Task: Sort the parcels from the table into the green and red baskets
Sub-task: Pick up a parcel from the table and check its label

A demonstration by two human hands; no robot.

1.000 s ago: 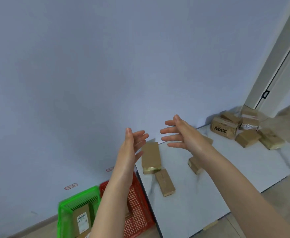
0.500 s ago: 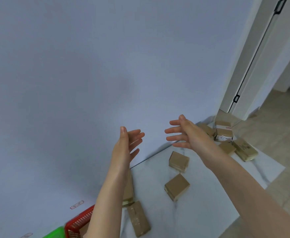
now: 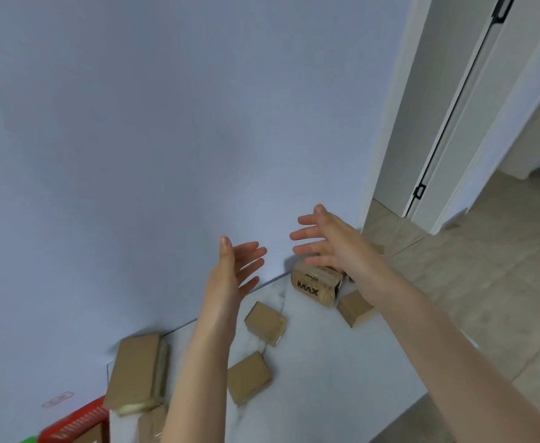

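Note:
Several brown cardboard parcels lie on the white marble table (image 3: 320,378). A box printed MAX (image 3: 315,284) sits at the far edge by the wall. My right hand (image 3: 332,241) hovers just above and behind it, fingers spread, holding nothing. My left hand (image 3: 233,270) is raised in the air left of that box, palm facing right, fingers straight and empty. Two small parcels (image 3: 266,322) (image 3: 249,377) lie between my forearms, another (image 3: 353,306) under my right wrist. A long parcel (image 3: 137,372) lies at the table's left end. The red basket (image 3: 76,425) shows at the bottom left, with a sliver of the green basket (image 3: 28,440).
A blue-grey wall (image 3: 166,139) runs right behind the table. A white door frame and door (image 3: 454,123) stand at the right, with beige tiled floor (image 3: 486,282) beyond the table's right edge.
The view has swung right and up; the baskets have slid almost out of frame. Both empty hands have travelled right along the table, and my right hand now hangs over the MAX box.

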